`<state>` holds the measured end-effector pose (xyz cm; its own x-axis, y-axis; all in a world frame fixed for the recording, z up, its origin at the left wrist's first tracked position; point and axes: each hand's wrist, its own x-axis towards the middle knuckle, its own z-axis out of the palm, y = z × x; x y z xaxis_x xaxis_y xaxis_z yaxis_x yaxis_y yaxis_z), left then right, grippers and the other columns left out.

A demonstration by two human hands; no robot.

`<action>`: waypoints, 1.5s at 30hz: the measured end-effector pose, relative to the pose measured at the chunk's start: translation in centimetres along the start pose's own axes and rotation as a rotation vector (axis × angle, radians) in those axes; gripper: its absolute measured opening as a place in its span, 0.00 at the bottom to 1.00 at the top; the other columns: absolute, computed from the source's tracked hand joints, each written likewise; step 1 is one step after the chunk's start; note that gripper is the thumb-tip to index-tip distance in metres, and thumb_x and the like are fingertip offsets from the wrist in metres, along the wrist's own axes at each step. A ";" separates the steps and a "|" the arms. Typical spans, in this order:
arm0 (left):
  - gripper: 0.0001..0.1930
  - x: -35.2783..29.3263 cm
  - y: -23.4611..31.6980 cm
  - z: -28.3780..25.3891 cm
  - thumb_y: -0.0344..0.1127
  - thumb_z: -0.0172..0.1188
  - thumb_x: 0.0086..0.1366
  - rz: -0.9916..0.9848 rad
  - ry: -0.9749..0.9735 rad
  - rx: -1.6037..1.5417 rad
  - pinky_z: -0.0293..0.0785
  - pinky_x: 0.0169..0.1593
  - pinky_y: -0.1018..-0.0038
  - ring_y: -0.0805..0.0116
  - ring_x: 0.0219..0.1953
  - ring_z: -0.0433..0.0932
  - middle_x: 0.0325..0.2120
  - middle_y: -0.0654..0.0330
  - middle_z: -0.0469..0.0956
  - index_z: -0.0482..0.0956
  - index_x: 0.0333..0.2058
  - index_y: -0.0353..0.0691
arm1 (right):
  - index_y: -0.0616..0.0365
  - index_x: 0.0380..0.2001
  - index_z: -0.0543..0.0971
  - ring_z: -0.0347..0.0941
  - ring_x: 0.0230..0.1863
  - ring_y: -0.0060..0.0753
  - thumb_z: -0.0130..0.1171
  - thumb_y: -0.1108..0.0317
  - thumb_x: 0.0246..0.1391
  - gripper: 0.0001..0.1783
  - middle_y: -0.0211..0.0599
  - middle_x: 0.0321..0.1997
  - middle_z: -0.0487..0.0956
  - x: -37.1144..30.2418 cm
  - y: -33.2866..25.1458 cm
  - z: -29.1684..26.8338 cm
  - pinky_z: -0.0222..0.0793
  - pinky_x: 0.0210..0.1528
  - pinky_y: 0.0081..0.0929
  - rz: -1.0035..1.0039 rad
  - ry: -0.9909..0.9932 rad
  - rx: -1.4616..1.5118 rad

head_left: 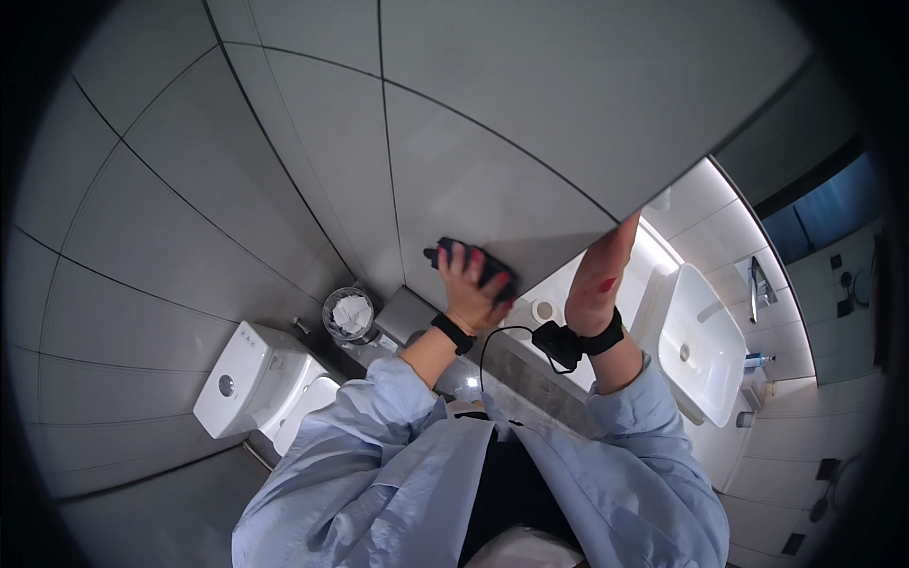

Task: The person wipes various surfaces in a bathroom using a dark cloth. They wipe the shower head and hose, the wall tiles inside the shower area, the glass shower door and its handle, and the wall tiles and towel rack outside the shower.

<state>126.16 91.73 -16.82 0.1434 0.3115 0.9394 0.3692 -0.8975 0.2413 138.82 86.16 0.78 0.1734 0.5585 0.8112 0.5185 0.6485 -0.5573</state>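
My left hand [466, 292] is wrapped over a dark pad-like object [494, 275] and presses it to the grey tiled wall [464, 180]. Blur hides whether that object is a folded cloth or a brush. To the right, my right hand [597, 284] is stretched out along the wall's edge, above the white counter. Its thumb lies apart from the rest, and some fingertips are out of sight behind the edge. Black bands circle both wrists, and a small black device [557, 346] with a cable hangs by the right one.
A white washbasin [696, 379] with a tap stands at the right, with a toilet paper roll [545, 312] on the counter. Lower left is a white toilet [248, 379]. A clear bin [349, 314] holding crumpled paper sits near the wall corner.
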 end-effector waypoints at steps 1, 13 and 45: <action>0.32 -0.7 -0.5 0.0 0.51 0.53 0.61 -0.105 0.033 -0.045 0.38 0.63 0.29 0.37 0.71 0.42 0.71 0.48 0.44 0.61 0.65 0.59 | 0.63 0.70 0.49 0.47 0.73 0.42 0.38 0.35 0.62 0.47 0.45 0.74 0.51 -0.2 0.3 0.5 0.40 0.72 0.40 0.058 0.010 0.018; 0.37 -3.2 -22.9 -4.0 0.58 0.41 0.71 -1.440 0.584 -0.546 0.51 0.69 0.65 0.58 0.66 0.57 0.67 0.56 0.57 0.46 0.70 0.44 | 0.58 0.71 0.38 0.55 0.67 0.37 0.35 0.26 0.59 0.54 0.42 0.71 0.52 -3.1 2.1 2.4 0.50 0.67 0.37 0.119 0.140 0.265; 0.25 10.1 13.7 -11.9 0.44 0.40 0.69 -1.698 0.312 -1.788 0.56 0.67 0.55 0.52 0.62 0.67 0.60 0.52 0.70 0.71 0.58 0.35 | 0.71 0.56 0.70 0.75 0.54 0.42 0.40 0.56 0.68 0.27 0.51 0.56 0.75 -10.4 -1.4 -8.3 0.65 0.61 0.34 0.291 -0.214 0.280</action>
<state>121.79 78.85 -1.14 0.5447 0.8123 -0.2084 -0.7895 0.5805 0.1994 143.24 75.19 -5.43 0.0860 0.8132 0.5755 0.2221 0.5475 -0.8068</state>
